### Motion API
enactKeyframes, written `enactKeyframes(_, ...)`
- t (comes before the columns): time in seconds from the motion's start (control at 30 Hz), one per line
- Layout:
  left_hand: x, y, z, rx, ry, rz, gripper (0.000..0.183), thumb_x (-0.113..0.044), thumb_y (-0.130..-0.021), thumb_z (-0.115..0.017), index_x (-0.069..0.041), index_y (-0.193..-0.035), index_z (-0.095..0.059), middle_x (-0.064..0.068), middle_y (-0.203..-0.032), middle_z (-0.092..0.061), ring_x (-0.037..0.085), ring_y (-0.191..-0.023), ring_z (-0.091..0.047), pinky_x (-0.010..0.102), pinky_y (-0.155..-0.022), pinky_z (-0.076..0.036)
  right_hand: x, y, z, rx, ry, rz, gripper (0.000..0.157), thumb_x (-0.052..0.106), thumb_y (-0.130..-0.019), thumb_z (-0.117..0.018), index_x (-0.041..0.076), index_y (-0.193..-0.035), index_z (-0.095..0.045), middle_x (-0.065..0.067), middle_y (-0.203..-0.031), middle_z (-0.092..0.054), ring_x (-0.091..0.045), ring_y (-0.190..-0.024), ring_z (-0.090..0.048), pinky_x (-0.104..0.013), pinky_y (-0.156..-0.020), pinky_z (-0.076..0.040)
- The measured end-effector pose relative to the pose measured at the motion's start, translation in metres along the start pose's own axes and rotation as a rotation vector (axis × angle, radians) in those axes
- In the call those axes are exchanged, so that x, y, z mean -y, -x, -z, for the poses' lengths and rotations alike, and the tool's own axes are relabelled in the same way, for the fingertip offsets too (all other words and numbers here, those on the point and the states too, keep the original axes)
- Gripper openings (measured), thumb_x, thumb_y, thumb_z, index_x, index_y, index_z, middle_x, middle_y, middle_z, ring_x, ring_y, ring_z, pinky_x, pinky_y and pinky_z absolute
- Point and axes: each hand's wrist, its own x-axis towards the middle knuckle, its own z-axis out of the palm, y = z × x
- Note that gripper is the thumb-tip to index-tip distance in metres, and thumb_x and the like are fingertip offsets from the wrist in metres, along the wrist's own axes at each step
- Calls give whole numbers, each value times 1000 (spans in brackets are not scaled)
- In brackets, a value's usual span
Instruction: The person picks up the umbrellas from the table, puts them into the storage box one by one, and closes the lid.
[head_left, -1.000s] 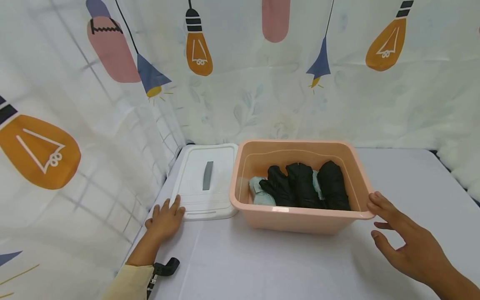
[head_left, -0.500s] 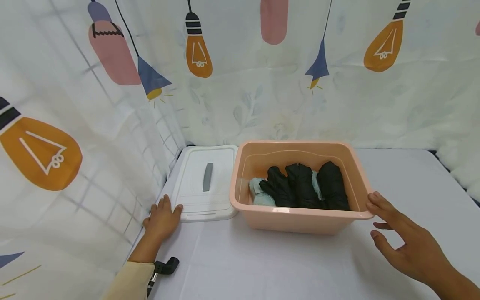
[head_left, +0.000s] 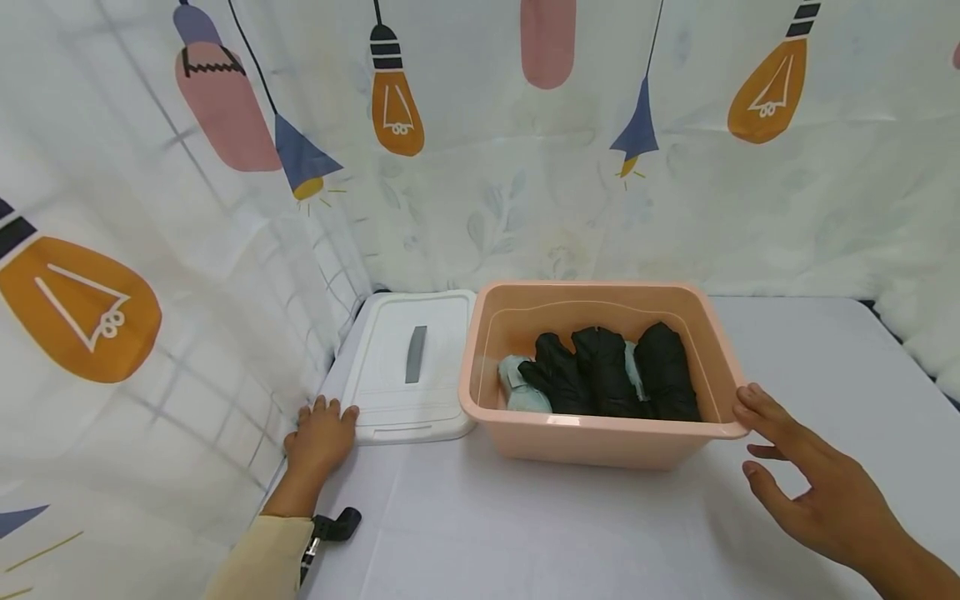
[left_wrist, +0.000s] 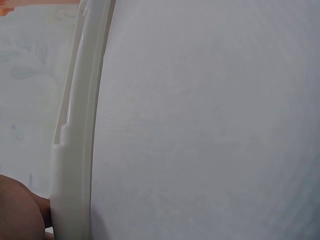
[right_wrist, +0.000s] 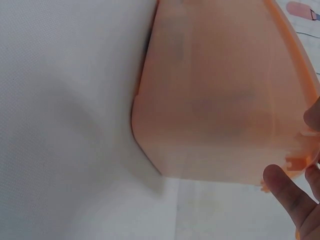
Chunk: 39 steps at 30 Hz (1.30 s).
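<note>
A peach plastic bin (head_left: 585, 446) stands on the table. Inside it lie several puffy black bundles (head_left: 603, 371) and pale green bundles (head_left: 525, 387), which look like rolled cloth. To the bin's left, a white lid (head_left: 390, 396) with a grey handle (head_left: 416, 354) lies flat. My left hand (head_left: 321, 442) rests at the lid's front left corner, fingertips touching its edge; the left wrist view shows the lid's side (left_wrist: 75, 175) close up. With extended fingers, my right hand (head_left: 832, 492) touches the bin's front right rim, thumb apart from it. The right wrist view shows the bin's end wall (right_wrist: 210, 110).
A white cloth covers the table (head_left: 570, 533). Behind it hangs a curtain (head_left: 465, 208) printed with bulbs and lamps, and wire grid (head_left: 270, 400) shows through on the left. A black wrist mount (head_left: 337, 525) sits on my left forearm.
My left hand has shifted slightly left along the lid's corner, and its fingers have drawn closer together. The right hand, the bin and its bundles stay in place.
</note>
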Motion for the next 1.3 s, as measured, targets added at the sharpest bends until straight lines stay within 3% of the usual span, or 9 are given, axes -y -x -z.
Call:
enactKeyframes(0.33,0,-1,-1,-158,58,-64,47,-17,-106,-45,25,-125,-57,42,-146,-37,60,-140,-25,73,-103,-34,1,1,1,3,4,-9,69,54,-105,-43,-3,-141,-58,-20,-150,-51,5,-136,-45,-5,-82,-47)
enactKeyframes(0.57,-1,1,-2,-232,108,-19,41,-15,-104,-47,19,-117,-62,41,-121,-58,59,-107,-57,70,-81,-46,1,0,1,-5,-10,-1,68,53,-105,-44,-4,-140,-58,-21,-149,-52,5,-134,-46,-6,-82,-47)
enactKeyframes(0.73,-2,3,2,-253,132,9,41,-18,-105,-43,17,-114,-63,40,-107,-63,58,-96,-58,66,-70,-47,2,-1,1,1,-13,-8,68,53,-105,-44,-4,-141,-58,-21,-149,-52,5,-134,-46,-6,-83,-47)
enactKeyframes(0.83,-4,5,9,-228,182,28,43,-19,-107,-41,16,-120,-60,40,-113,-62,58,-97,-60,63,-69,-48,4,-1,2,12,-9,-20,69,53,-104,-43,-3,-141,-58,-20,-150,-51,6,-135,-45,-6,-82,-47)
enactKeyframes(1.0,-3,6,20,-141,271,47,48,-24,-110,-40,15,-137,-51,38,-129,-56,54,-109,-59,58,-79,-50,5,-1,3,13,-4,-22,69,54,-104,-43,-2,-141,-58,-20,-150,-51,6,-135,-45,-6,-81,-47)
enactKeyframes(1.1,0,5,21,-78,422,72,52,-27,-110,-42,12,-144,-45,39,-132,-52,49,-106,-62,50,-76,-57,5,-1,2,11,4,-18,69,54,-104,-43,-2,-141,-58,-20,-150,-51,7,-135,-45,-6,-81,-47)
enactKeyframes(1.23,4,7,19,13,706,154,56,-30,-111,-45,6,-153,-35,37,-135,-46,32,-83,-71,40,-62,-61,4,0,3,19,3,-26,70,55,-104,-43,-2,-142,-58,-19,-150,-51,7,-135,-44,-6,-81,-47)
enactKeyframes(1.3,5,7,17,42,822,188,59,-31,-111,-46,4,-156,-31,34,-135,-44,25,-73,-71,39,-63,-62,4,0,3,19,0,-25,69,54,-104,-43,-2,-142,-58,-19,-150,-51,6,-136,-44,-6,-82,-47)
